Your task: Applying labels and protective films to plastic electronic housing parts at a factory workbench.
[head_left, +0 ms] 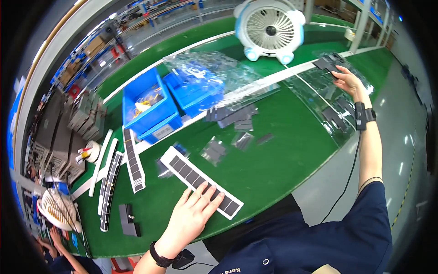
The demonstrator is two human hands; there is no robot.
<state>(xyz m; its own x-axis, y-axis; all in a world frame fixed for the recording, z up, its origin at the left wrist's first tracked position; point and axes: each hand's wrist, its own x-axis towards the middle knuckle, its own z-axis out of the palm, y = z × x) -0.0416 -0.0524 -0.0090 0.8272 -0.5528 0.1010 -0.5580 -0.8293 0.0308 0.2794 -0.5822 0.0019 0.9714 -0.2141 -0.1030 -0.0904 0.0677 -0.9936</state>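
Observation:
My left hand (194,211) lies with fingers spread flat over the near end of a white backing strip (169,156) bearing a row of black square pads. At the far right, my right hand (349,83) pinches the edge of a dark flat piece (325,65), at a clear plastic bag (315,86) with more dark pieces on it. Small clear bags (213,150) of dark pieces lie beyond the strip under my left hand. Farther back is a loose pile of dark flat pieces (235,116).
Blue bins (148,102) stand at the back left; one holds yellowish parts. Clear plastic bags (214,75) cover another bin. A white-and-blue fan (270,32) stands at the back. More pad strips (133,160) and a black block (129,220) lie left. Another person's hand (57,237) shows lower left.

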